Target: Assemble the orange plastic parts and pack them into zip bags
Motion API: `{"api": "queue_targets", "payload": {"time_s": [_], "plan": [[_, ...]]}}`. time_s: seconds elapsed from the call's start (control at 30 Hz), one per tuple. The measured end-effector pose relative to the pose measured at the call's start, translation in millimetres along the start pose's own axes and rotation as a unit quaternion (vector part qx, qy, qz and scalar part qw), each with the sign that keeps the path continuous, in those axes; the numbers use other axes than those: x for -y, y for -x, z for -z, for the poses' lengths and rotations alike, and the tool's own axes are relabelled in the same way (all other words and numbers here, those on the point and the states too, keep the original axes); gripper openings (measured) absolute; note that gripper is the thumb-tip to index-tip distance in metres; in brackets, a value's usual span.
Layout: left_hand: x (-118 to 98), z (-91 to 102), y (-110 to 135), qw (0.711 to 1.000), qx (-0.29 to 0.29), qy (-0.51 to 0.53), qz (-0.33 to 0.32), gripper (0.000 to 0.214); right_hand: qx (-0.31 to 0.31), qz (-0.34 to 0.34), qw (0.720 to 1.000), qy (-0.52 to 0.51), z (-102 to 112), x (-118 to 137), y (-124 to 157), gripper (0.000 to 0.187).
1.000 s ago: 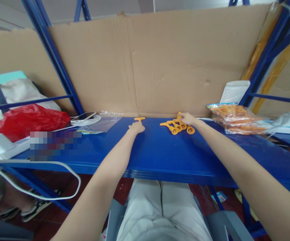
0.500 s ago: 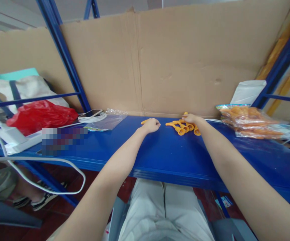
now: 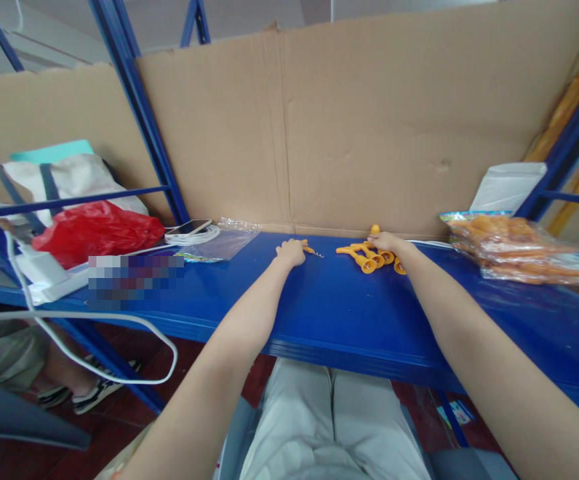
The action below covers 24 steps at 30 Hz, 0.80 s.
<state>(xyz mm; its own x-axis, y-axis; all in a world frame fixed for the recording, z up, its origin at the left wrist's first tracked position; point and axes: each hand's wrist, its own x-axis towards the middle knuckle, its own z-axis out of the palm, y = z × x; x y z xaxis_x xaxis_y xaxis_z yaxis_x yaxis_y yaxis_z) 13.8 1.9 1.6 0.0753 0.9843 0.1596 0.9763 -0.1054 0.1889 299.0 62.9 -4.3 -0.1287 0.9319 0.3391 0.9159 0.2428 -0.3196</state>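
My left hand (image 3: 291,253) is closed around a corkscrew (image 3: 314,253); its yellow-orange end and thin metal spiral stick out to the right, just over the blue shelf (image 3: 339,320). My right hand (image 3: 385,241) has its fingers closed on a yellow-orange plastic piece (image 3: 375,229), whose rounded end shows above the fingers. Under and beside that hand lies a small group of yellow-orange plastic corkscrew pieces (image 3: 368,265) with bell-shaped ends facing me. Part of the group is hidden by the right hand and wrist.
Clear bags of orange pieces (image 3: 524,250) are stacked at the right. A flat clear bag (image 3: 237,239), a phone (image 3: 197,227) and a coiled white cable (image 3: 209,235) lie at the left, near a red plastic bag (image 3: 99,230) and power strip (image 3: 62,283). Cardboard (image 3: 369,120) walls the back.
My left hand has turned and shifted slightly left, so the corkscrew's spiral now points right. My right hand stays at the group, its piece more upright. The view has shifted slightly.
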Motion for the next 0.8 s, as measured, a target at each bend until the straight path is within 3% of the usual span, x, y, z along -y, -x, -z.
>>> {"api": "queue_targets", "payload": {"time_s": [0.1, 0.23, 0.37, 0.57, 0.7, 0.8], "plan": [[-2, 0.7, -1, 1.0, -0.002, -0.014, 0.008, 0.051, -0.004, -0.069, 0.998, 0.012, 4, 7, -2, 0.018], [-3, 0.4, -2, 0.999, 0.018, -0.01, 0.032, 0.051, -0.079, -0.12, 0.99, -0.007, 9, 14, -2, 0.019], [-2, -0.3, -3, 0.999, 0.026, -0.01, 0.04, 0.051, -0.149, -0.085, 0.983, -0.066, 16, 15, 6, 0.016], [-3, -0.4, -10, 0.999, 0.047, -0.011, 0.011, 0.049, -0.185, -0.042, 0.972, -0.139, 31, 10, 37, 0.022], [-3, -0.3, -12, 0.999, 0.037, -0.009, -0.009, 0.038, -0.189, -0.011, 0.967, -0.169, 36, 6, 56, 0.036], [0, -0.5, -11, 1.0, 0.011, 0.006, -0.016, 0.03, -0.142, -0.016, 0.978, -0.148, 40, 11, 65, 0.038]]}}
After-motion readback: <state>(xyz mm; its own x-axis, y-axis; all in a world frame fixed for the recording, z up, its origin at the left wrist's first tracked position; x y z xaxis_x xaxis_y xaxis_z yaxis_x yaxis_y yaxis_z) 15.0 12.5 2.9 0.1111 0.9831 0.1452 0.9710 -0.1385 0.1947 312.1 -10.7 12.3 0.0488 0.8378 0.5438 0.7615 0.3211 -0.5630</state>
